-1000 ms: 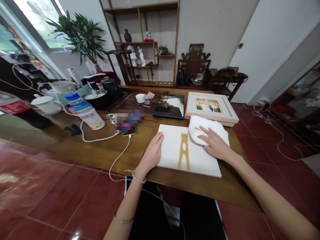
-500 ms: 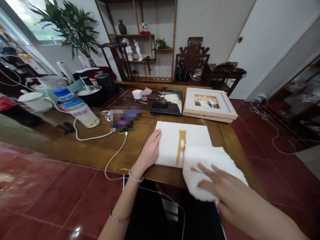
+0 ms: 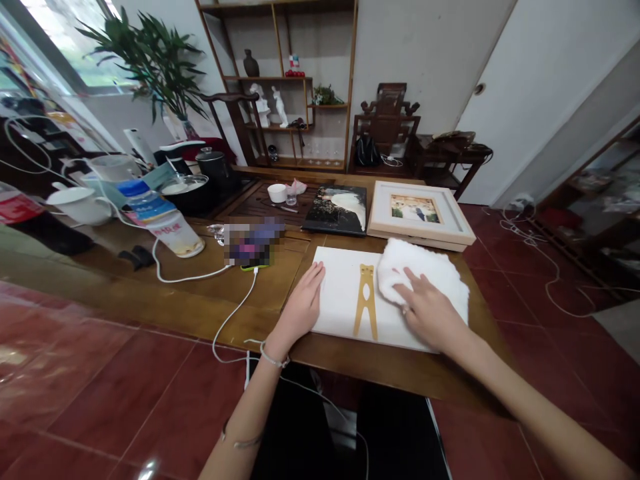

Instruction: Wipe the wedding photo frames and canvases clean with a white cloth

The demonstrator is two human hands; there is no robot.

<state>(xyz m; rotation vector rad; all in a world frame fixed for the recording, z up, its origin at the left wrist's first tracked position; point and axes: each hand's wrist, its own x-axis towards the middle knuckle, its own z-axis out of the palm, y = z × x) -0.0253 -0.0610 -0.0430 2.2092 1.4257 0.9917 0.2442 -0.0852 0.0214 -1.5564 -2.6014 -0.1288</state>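
Observation:
A flat white panel (image 3: 337, 287) lies on the wooden table with a gold-coloured, two-legged metal piece (image 3: 367, 291) on its face. Against the panel's left edge rests my left hand (image 3: 303, 303), open, fingers stretched out together and holding nothing. My right hand (image 3: 427, 310) holds a fluffy white cloth (image 3: 440, 267), pressing it onto the right part of the panel, which the cloth partly covers. Behind the panel are a dark photo panel (image 3: 335, 209) and a pale wooden picture frame (image 3: 450, 232).
To the left stand a drink bottle (image 3: 170, 223), a cola bottle (image 3: 45, 223) and a white pot (image 3: 80, 203). A white cable (image 3: 235, 303) runs from a blurred-out device (image 3: 255, 240) over the table's front edge. A small white cup (image 3: 277, 193) sits on the tea tray (image 3: 250, 203).
My right hand has moved the cloth away from me across the panel, baring the whole gold-coloured piece. My left hand stays at the left edge.

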